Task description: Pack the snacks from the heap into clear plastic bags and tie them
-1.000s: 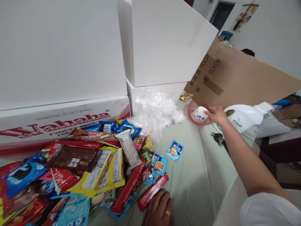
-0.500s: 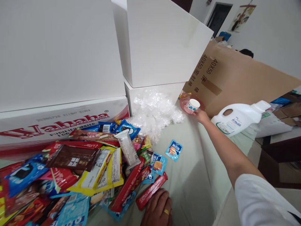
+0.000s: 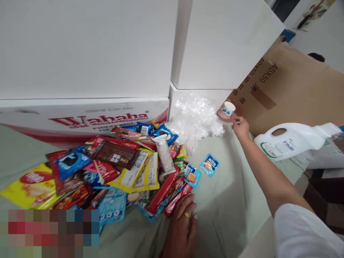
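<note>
My right hand [image 3: 240,128] is stretched far forward with its fingers curled closed beside a pink see-through dish [image 3: 224,116]. What the fingertips pinch, if anything, is too small to make out. A white paper cup [image 3: 229,108] with blue print stands in that dish. Low in the view, my left hand [image 3: 185,218], with a ring on it, lies palm down, fingers out. Its fingertips touch or nearly touch a red wrapped bar [image 3: 177,200] at the edge of a pile of packaged snacks [image 3: 134,172]. A small blue snack packet [image 3: 210,165] lies apart from the pile.
Clear crinkled plastic [image 3: 197,120] is heaped against the white boxes [image 3: 228,43]. A Wahaha carton [image 3: 88,118] backs the pile. On the right lie a white detergent bottle [image 3: 292,140] and a large brown cardboard sheet [image 3: 298,79]. A pale green cloth [image 3: 223,200] covers the surface.
The view has swung left, so most things sit further right. My right hand has drawn back a little from the cup, which stays in the dish. My left hand remains by the red bar.
</note>
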Demonstrator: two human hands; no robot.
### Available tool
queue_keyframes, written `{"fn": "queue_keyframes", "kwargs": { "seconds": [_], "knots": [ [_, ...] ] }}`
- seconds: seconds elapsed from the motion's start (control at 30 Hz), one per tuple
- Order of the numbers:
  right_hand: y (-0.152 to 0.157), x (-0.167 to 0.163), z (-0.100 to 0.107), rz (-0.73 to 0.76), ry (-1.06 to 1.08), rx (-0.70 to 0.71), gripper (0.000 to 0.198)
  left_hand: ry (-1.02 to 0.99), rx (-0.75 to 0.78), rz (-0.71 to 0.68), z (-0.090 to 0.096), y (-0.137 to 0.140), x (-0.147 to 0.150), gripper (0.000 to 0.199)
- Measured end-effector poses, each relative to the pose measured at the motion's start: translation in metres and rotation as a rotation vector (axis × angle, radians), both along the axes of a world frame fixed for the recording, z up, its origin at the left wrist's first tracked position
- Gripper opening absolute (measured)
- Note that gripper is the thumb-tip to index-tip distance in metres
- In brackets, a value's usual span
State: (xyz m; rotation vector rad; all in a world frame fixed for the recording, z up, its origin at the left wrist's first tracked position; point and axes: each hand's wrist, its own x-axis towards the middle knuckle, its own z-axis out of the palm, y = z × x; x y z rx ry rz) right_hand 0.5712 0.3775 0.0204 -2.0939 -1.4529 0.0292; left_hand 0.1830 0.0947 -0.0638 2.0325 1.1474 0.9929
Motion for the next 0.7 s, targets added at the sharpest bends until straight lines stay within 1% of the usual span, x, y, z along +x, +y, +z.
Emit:
{"fn": "queue_keyframes", "kwargs": {
  "seconds": [0.03,0.1,0.17,0.2,0.23,0.27,0.33,0.4,0.47,0.53,0.57,0.63,0.7],
  "knots": [
    [-0.017,-0.010,-0.001,0.027,0.034,-0.005,0.039,-0.039,-0.024,0.023,0.004,0.001,-0.001,0.029],
    [-0.054,-0.039,-0.003,0.139,0.132,-0.040,0.034,-0.128,-0.050,0.056,0.010,0.002,0.000,0.024],
    [-0.087,-0.078,-0.006,0.326,0.285,-0.083,0.030,-0.211,-0.084,0.059,0.014,0.003,0.003,0.021],
    [-0.101,-0.101,-0.008,0.402,0.320,-0.092,0.030,-0.248,-0.101,0.048,0.015,0.003,0.004,0.020],
    [-0.112,-0.124,-0.010,0.457,0.310,-0.080,0.030,-0.277,-0.116,0.029,0.015,0.003,0.006,0.020],
    [-0.120,-0.146,-0.012,0.491,0.260,-0.055,0.031,-0.295,-0.129,0.008,0.016,0.004,0.007,0.019],
    [-0.125,-0.184,-0.015,0.511,0.157,-0.009,0.035,-0.301,-0.154,-0.029,0.015,0.004,0.008,0.019],
    [-0.121,-0.207,-0.013,0.499,0.141,0.012,0.028,-0.303,-0.181,-0.045,0.014,0.006,0.007,0.019],
    [-0.119,-0.213,-0.003,0.469,0.211,0.051,0.019,-0.344,-0.208,-0.050,0.013,0.009,0.005,0.019],
    [-0.126,-0.207,0.014,0.429,0.395,0.137,0.017,-0.397,-0.237,-0.052,0.012,0.012,0.004,0.017],
    [-0.135,-0.202,0.023,0.408,0.546,0.179,0.018,-0.423,-0.257,-0.050,0.012,0.014,0.004,0.017],
    [-0.160,-0.194,0.036,0.361,0.930,0.220,0.026,-0.497,-0.331,-0.044,0.013,0.017,0.005,0.017],
    [-0.192,-0.193,0.038,0.300,1.241,0.175,0.036,-0.646,-0.491,-0.059,0.015,0.018,0.008,0.029]
  ]
}}
